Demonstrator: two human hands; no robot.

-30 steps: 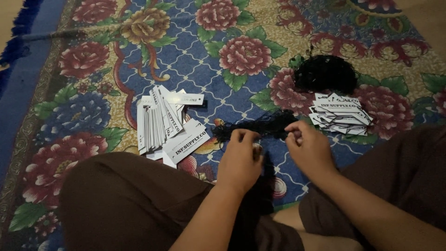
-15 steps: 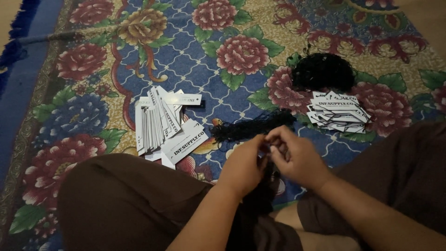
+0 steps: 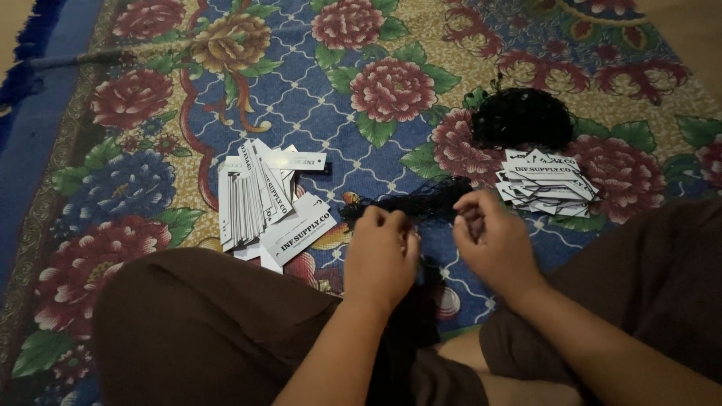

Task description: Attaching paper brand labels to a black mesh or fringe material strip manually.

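At the bottom of the frame I see my two knees in brown cloth, one at lower left, one at lower right, and two forearms rising between them. My left hand (image 3: pixel 381 252) sits just below centre, fingers curled in nearly to a fist, and it seems to pinch the near end of a bundle of black strings (image 3: pixel 410 204); the grip itself is hidden behind the knuckles. My right hand (image 3: pixel 492 240) is just right of it, fingers bent and loosely closed, thumb meeting fingertips at the bundle's other end; whether it really has hold of a string I cannot tell.

There is one bundle between the hands. Its long axis runs nearly level across the centre, tilting slightly up toward the right, and it lies on the carpet (image 3: pixel 338 113) just beyond my knuckles.

Left of centre is one fanned pile of white tags (image 3: pixel 259 199); I cannot count the tags, they overlap. Right of centre lies a second, smaller pile (image 3: pixel 545 184). Just beyond that, in the upper right, sits one dark heap of string (image 3: pixel 523 116). So: two tag piles, one heap, one bundle.
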